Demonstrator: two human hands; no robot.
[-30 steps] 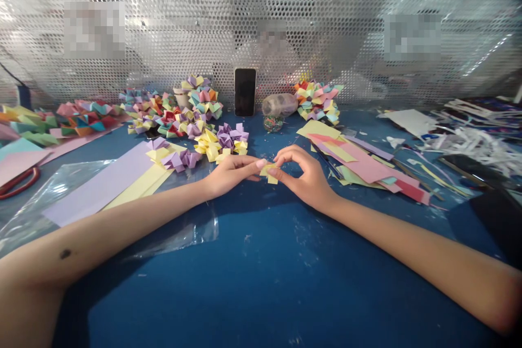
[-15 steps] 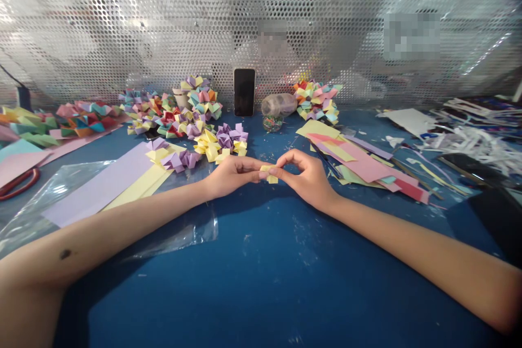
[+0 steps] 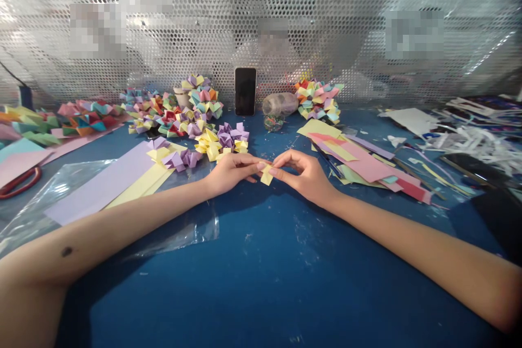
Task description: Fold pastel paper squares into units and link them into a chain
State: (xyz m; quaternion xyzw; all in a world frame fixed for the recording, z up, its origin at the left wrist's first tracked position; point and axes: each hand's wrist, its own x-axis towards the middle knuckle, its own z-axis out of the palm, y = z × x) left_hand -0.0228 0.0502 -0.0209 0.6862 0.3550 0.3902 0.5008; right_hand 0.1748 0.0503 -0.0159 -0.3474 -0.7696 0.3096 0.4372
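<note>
A small folded yellow paper piece (image 3: pixel 266 174) is pinched between both hands at the middle of the blue table (image 3: pixel 261 283). My left hand (image 3: pixel 233 172) grips it from the left with its fingertips pressed together. From the right, my right hand (image 3: pixel 304 174) holds it between thumb and fingers. Just behind my left hand lie yellow and purple folded paper stars (image 3: pixel 222 141). Purple and yellow paper strips (image 3: pixel 118 182) stretch out beside my left forearm.
Heaps of coloured folded paper pieces (image 3: pixel 179 111) and a further bunch (image 3: pixel 318 99) line the back by a perforated metal wall. A dark phone (image 3: pixel 245 91) and a bottle (image 3: pixel 279 104) stand there. Cut paper sheets (image 3: pixel 359 160) lie right, clear plastic wrap (image 3: pixel 49 196) and red scissors (image 3: pixel 18 182) left.
The hands have stayed together on the yellow piece. The fingers have shifted slightly, and the piece now hangs a little lower and more tilted between them.
</note>
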